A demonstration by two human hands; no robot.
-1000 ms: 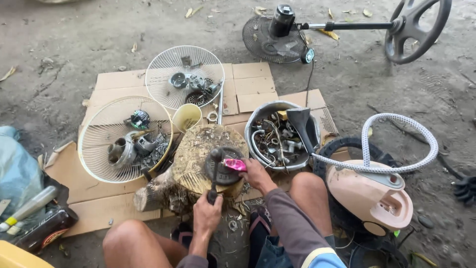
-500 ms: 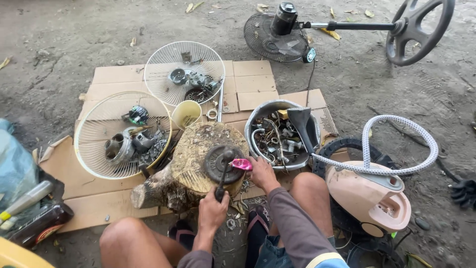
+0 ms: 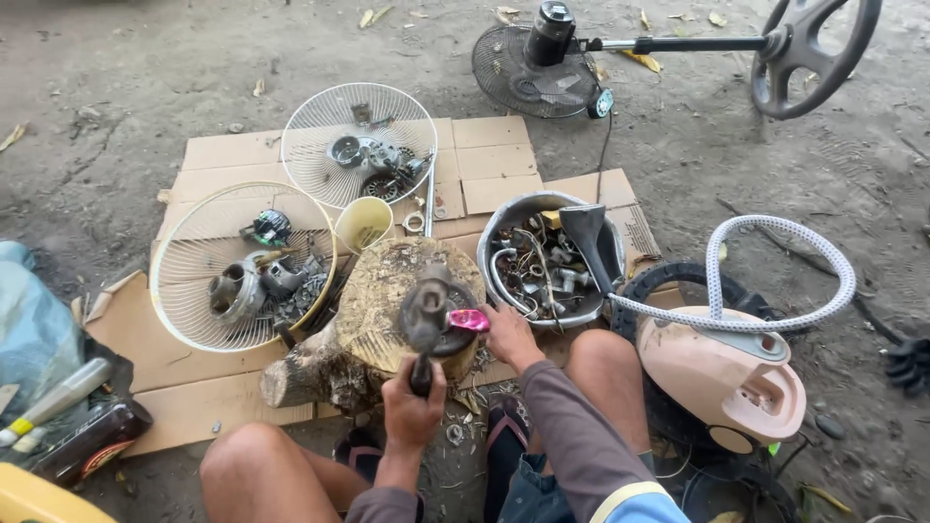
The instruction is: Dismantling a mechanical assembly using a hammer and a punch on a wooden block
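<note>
1. Your left hand [image 3: 412,412] is clenched round the handle of a hammer [image 3: 424,315], head raised and blurred above the tree stump [image 3: 373,310].
2. Your right hand [image 3: 509,334] lies on the stump's right edge, fingers pinching a small pink part [image 3: 469,321] that sits on a dark round metal piece [image 3: 453,334].
3. The two hands are apart, with the hammer head just left of the pink part.
4. Behind the stump, a pale yellow plastic cup [image 3: 364,224] stands open-mouthed on flattened brown cardboard [image 3: 494,160].
5. Two white wire fan guards [image 3: 194,242] lie on the cardboard as trays, each holding grey motor parts.
6. To the right, a round metal basin [image 3: 504,228] is full of bolts, wire and scrap, with a black funnel-shaped piece leaning in it.
7. By your right knee there's a pink appliance [image 3: 722,373] with a looping white ribbed hose [image 3: 775,232].
8. At far left, a dark brown bottle [image 3: 92,441] with a red and yellow label lies on its side, next to a bluish plastic bag [image 3: 39,329].
</note>
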